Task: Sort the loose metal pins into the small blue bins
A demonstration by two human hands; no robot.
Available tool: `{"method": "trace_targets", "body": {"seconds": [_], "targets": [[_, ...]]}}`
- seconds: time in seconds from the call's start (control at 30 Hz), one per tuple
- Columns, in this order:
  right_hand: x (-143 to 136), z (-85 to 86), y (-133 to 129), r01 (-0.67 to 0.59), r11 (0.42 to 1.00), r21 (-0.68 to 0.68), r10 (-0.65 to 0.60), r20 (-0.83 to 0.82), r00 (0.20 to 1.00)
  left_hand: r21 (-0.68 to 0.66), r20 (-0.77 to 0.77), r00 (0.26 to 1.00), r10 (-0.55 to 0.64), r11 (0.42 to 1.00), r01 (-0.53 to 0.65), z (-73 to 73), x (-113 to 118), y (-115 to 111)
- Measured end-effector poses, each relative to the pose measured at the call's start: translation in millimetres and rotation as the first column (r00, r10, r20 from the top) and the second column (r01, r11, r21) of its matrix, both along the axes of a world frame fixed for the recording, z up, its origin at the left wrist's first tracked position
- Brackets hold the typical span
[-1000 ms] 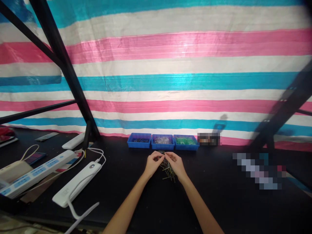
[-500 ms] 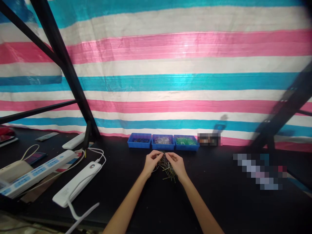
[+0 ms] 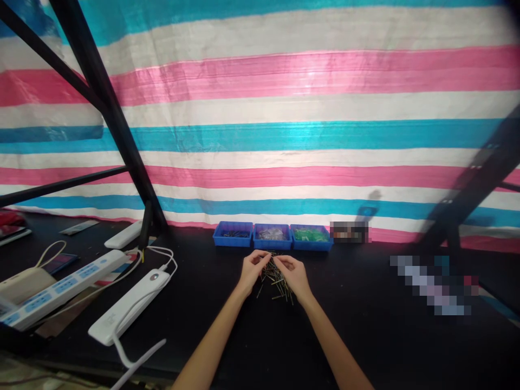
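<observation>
Head view: the left hand [image 3: 251, 269] and right hand [image 3: 293, 273] worked over a pile of pins [image 3: 276, 281] on the black table [image 3: 365, 325], just before three blue bins [image 3: 271, 236]. Fingers were curled, apparently pinching pins; grip unclear.

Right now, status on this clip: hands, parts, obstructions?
Left hand and right hand both pinching in the pin pile. Three blue trays just behind. Nothing blocking.
</observation>
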State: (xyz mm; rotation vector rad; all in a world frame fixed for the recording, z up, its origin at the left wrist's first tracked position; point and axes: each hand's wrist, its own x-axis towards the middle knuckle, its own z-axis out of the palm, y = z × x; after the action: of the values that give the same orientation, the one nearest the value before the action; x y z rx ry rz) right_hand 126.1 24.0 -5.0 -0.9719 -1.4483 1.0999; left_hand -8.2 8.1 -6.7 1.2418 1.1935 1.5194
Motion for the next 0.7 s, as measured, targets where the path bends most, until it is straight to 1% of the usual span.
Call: {"method": "trace_targets", "body": {"seconds": [0.13,0.23,0.3,0.4,0.47,0.53,0.63,0.7], "targets": [[1.6,0.1,2.6,0.050,0.999,-0.001,-0.050,-0.003,0.999,0.035,-0.115,0.992,-0.041,0.998,0.046,-0.6,-3.7,0.0],[1.2,-1.2,2.3,0.051,0.999,0.009,-0.051,0.022,0.998,0.023,-0.141,0.989,-0.052,0.998,0.056,-0.1,-10.2,1.6],[0.3,-2.0,1.5,0.047,0.999,0.017,-0.048,0.044,0.998,0.008,-0.106,0.994,0.005,1.000,-0.004,0.6,-17.3,3.9],[-0.8,-1.9,-0.2,0.044,0.999,0.028,-0.046,0.076,0.996,-0.012,0.000,0.988,0.154,0.988,-0.154,1.1,-30.3,8.3],[-1.3,-0.6,-2.2,0.039,0.999,0.036,-0.042,0.091,0.995,-0.030,0.078,0.964,0.254,0.967,-0.253,0.7,-38.5,11.1],[-2.0,1.4,-5.2,0.028,0.998,0.057,-0.034,0.118,0.992,-0.057,0.139,0.933,0.332,0.943,-0.327,0.0,-45.0,13.2],[-3.8,4.1,-12.0,-0.028,0.987,0.156,-0.009,0.235,0.972,-0.089,0.204,0.897,0.391,0.920,-0.381,-1.0,-51.3,15.8],[-5.6,5.1,-17.5,-0.115,0.967,0.227,0.032,0.340,0.940,-0.095,0.242,0.883,0.403,0.915,-0.392,-1.3,-54.6,17.9]]}}
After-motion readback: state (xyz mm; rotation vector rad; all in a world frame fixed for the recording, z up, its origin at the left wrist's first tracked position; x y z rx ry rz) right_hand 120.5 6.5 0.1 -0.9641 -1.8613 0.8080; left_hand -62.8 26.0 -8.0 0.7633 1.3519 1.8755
